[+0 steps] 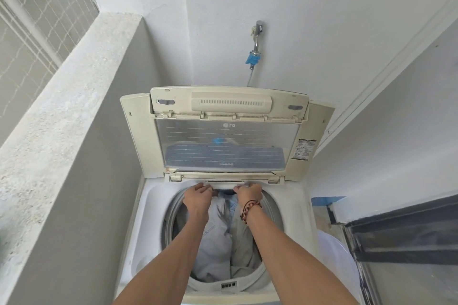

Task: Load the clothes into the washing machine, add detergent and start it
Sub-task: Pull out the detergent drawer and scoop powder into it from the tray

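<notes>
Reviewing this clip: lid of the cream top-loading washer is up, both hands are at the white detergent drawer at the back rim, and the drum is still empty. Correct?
Not quite: the head view shows pale grey and beige clothes already in the drum. The rest holds: the cream washer's lid is up, and the left hand and right hand are at the white detergent drawer on the back rim.

**Cream washer, pale laundry**

The washer (138, 205) is white with a yellowed cream lid (319, 136) at centre frame. Clothes (218, 242) are pale grey and light blue. A red-and-black braided bracelet (250, 208) sits right of centre. Blue tap fitting (252, 59) above.
</notes>
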